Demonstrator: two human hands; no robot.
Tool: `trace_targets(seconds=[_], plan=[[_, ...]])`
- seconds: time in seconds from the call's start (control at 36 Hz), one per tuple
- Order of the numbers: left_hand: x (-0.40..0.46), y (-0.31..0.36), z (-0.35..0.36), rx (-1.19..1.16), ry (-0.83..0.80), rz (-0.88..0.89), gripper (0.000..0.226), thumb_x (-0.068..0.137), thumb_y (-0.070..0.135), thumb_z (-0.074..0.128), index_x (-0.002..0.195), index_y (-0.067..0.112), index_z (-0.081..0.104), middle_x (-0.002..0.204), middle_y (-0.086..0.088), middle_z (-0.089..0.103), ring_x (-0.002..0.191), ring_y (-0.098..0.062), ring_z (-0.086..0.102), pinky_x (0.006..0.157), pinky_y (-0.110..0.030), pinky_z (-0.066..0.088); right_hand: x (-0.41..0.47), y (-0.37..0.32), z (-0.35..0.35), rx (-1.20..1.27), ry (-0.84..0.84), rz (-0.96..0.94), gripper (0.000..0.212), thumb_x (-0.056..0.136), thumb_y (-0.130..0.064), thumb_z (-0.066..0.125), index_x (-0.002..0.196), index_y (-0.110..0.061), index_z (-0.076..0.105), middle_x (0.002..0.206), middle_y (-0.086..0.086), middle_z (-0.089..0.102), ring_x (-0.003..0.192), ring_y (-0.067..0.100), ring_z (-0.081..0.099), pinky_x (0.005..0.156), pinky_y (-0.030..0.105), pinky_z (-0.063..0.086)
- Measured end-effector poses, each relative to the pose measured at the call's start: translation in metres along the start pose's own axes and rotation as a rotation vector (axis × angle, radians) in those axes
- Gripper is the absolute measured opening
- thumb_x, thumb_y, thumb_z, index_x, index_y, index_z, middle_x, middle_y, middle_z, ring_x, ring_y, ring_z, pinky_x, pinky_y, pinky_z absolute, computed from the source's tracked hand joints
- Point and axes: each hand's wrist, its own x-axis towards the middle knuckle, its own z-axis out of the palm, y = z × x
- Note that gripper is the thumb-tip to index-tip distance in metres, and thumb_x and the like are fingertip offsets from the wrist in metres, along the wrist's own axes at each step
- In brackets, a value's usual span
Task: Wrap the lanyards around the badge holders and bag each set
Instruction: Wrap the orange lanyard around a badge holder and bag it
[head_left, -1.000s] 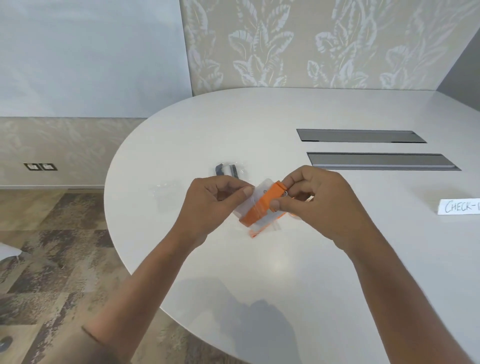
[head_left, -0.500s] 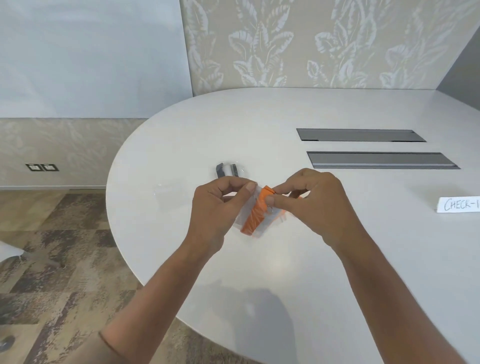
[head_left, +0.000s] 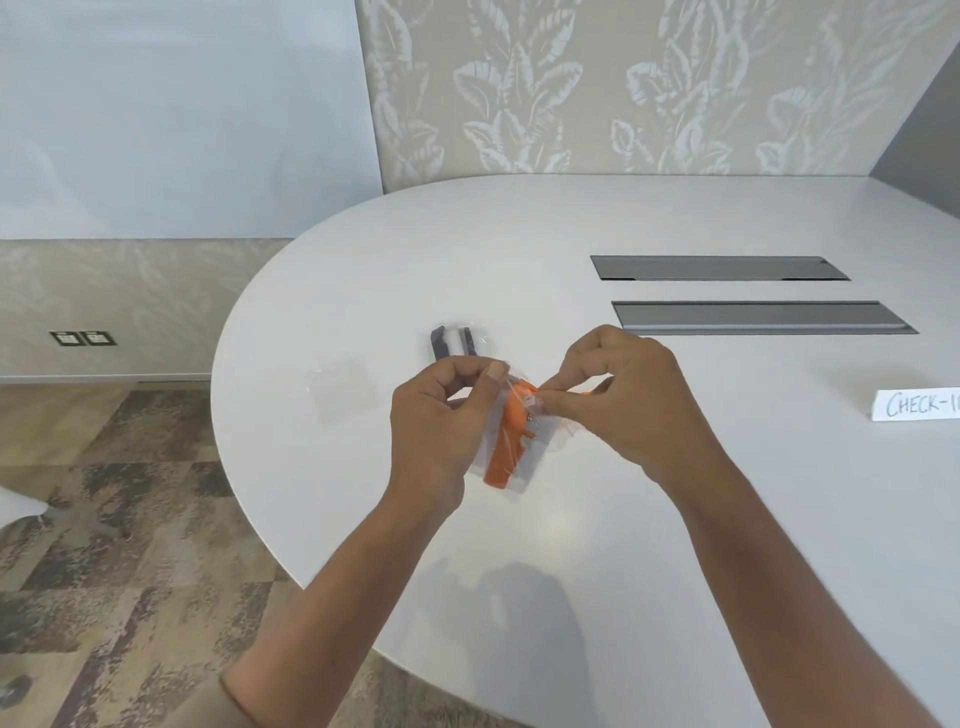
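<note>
A clear badge holder (head_left: 524, 467) with an orange lanyard (head_left: 506, 441) wound around it hangs above the white table (head_left: 675, 519). My left hand (head_left: 441, 421) pinches its upper left edge between thumb and fingers. My right hand (head_left: 623, 400) pinches the lanyard's top end by the small metal clip (head_left: 531, 428). A bagged set with a dark grey lanyard (head_left: 453, 341) lies on the table just behind my left hand. An empty clear bag (head_left: 340, 387) lies flat to the left.
Two grey cable-port lids (head_left: 727, 269) (head_left: 763, 317) are set into the table at the back right. A white paper sign reading "CHECK-I" (head_left: 917, 418) stands at the right edge. The table's curved edge and patterned carpet lie to the left.
The badge holder has turned from slanted to nearly upright and hangs lower. My right hand has shifted right and up along the lanyard's end; my left hand keeps its pinch.
</note>
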Motion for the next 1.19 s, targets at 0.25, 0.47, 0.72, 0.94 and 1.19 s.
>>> trace_targets(seconds=[0.25,0.47,0.72,0.94,1.19], plan=[[-0.002,0.007,-0.004,-0.199,0.07,-0.027,0.015,0.1,0.023,0.077,0.087,0.026,0.081,0.098,0.001,0.083,0.092,-0.026,0.078,0.081,-0.045,0.064,-0.012,0.0,-0.006,0.157,0.012,-0.023,0.019,0.085,-0.02,0.094,0.099,-0.028,0.085,0.096,-0.017,0.08,0.082,0.009,0.079,0.069,0.027,0.064],[-0.005,0.012,-0.004,-0.272,0.048,-0.007,0.023,0.102,0.02,0.073,0.083,0.03,0.081,0.099,0.004,0.082,0.091,-0.019,0.077,0.077,-0.033,0.066,-0.01,-0.003,-0.006,0.103,0.143,-0.055,0.02,0.09,-0.006,0.085,0.091,-0.025,0.085,0.081,-0.022,0.079,0.072,0.008,0.076,0.067,0.041,0.068],[-0.007,0.013,-0.006,-0.267,0.049,0.026,0.024,0.103,0.018,0.073,0.084,0.03,0.081,0.098,0.005,0.081,0.092,-0.015,0.077,0.078,-0.029,0.064,-0.011,-0.007,-0.003,0.064,0.184,-0.11,0.023,0.09,-0.004,0.084,0.089,-0.027,0.084,0.083,-0.026,0.077,0.067,0.002,0.073,0.06,0.024,0.062],[-0.005,0.013,-0.007,-0.29,0.056,0.036,0.027,0.103,0.016,0.072,0.083,0.031,0.081,0.094,0.008,0.081,0.085,-0.01,0.077,0.078,-0.027,0.064,-0.009,-0.011,-0.002,0.083,0.161,-0.13,0.023,0.093,-0.001,0.08,0.091,-0.023,0.082,0.088,-0.021,0.077,0.077,0.006,0.074,0.06,0.015,0.056],[0.002,0.007,-0.006,-0.31,0.061,0.007,0.016,0.104,0.018,0.072,0.092,0.025,0.079,0.103,0.001,0.082,0.092,-0.018,0.077,0.078,-0.029,0.064,-0.004,-0.01,0.003,0.176,0.14,-0.105,0.026,0.096,0.004,0.071,0.092,-0.02,0.078,0.087,-0.011,0.078,0.084,0.012,0.078,0.068,0.029,0.067]])
